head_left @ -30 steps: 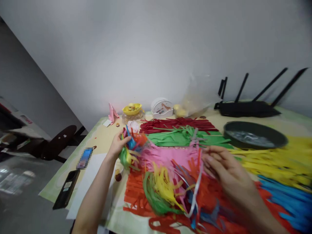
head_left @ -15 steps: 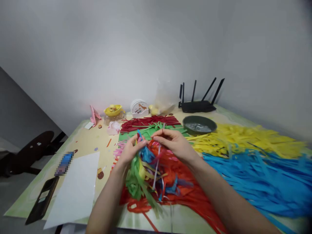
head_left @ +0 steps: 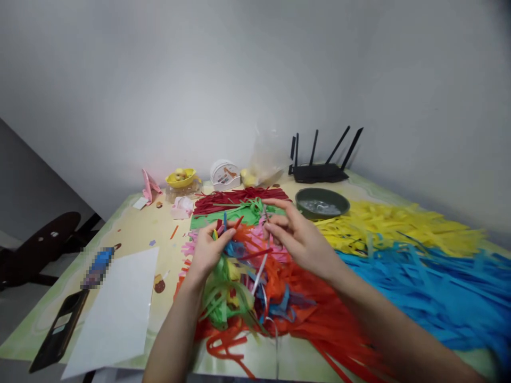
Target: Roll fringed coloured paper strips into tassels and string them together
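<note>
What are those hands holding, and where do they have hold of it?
The left hand pinches a bunch of coloured strips near its gathered top end. Whether the right hand holds anything cannot be told.

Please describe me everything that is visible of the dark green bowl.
The bowl is round, wide and low-walled, with a smooth, plastic-looking surface. It sits upright on the table, in front of the black router. Something clear and shiny lies inside; I cannot tell what. Yellow strips lie close on its near right side, and no hand grips it.
</note>
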Motion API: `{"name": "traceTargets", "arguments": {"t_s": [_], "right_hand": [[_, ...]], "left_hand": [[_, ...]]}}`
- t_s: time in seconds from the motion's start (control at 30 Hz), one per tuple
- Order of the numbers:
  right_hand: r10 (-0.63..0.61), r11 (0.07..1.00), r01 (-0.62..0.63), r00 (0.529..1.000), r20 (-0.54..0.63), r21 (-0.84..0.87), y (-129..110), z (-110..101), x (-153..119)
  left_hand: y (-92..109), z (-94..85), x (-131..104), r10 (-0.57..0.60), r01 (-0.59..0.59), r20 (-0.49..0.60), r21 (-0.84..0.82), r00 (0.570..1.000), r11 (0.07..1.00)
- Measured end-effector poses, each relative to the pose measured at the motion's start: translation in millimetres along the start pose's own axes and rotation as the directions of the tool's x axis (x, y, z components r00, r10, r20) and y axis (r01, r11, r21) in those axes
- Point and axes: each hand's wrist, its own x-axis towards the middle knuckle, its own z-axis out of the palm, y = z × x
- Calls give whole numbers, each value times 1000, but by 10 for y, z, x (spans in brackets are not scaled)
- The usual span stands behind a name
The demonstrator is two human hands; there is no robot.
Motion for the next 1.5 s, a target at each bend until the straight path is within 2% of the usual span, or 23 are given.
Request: {"name": "traceTargets", "arguments": {"t_s": [0.1, 0.2, 0.3, 0.4, 0.57, 0.8, 0.9, 1.0, 1.07, 1.17, 1.27, 1.4, 1.5], "right_hand": [[35, 998, -36, 999, 26, 48, -63, 191, -191], [70, 991, -75, 997, 41, 113, -76, 358, -280], [107, 976, -112, 994, 37, 186, -56, 427, -263], [133, 962, -138, 990, 36, 237, -24, 441, -212], [160, 958, -164, 986, 36, 233, 21, 465, -179], [174, 947, -185, 983, 65, 261, 13, 487, -130], [181, 918, -197, 980, 78, 344, 32, 463, -60], [209, 850, -258, 966, 155, 460, 62, 409, -2], [223, 830, -291, 955, 196, 476, 69, 373, 10], [252, 844, -301, 953, 168, 443, 52, 339, 3], [291, 853, -311, 950, 112, 419, 38, 298, 11], [312, 878, -331, 943, 111, 344, 59, 212, 33], [265, 924, -248, 964, -20, 292, 67, 223, 7]], "left_hand": [[22, 44, -74, 123, -122, -7, 99, 992, 988], [24, 87, -143, 278, -269, -8, 229, 961, 936], [-1, 117, -209, 405, -379, -15, 323, 914, 867], [-45, 133, -255, 480, -441, -9, 378, 877, 814], [-112, 123, -257, 533, -464, -47, 433, 845, 773], [-186, 75, -261, 583, -480, -27, 538, 812, 693], [-228, 57, -261, 663, -556, 71, 614, 746, 560], [-253, 53, -246, 736, -603, 154, 693, 659, 395], [-254, 62, -239, 769, -611, 181, 725, 613, 317], [-250, 87, -249, 795, -619, 218, 749, 565, 235], [-262, 111, -267, 796, -642, 280, 748, 537, 170], [-282, 141, -262, 793, -673, 305, 720, 527, 170], [-267, 153, -250, 797, -689, 250, 674, 551, 265]]}}
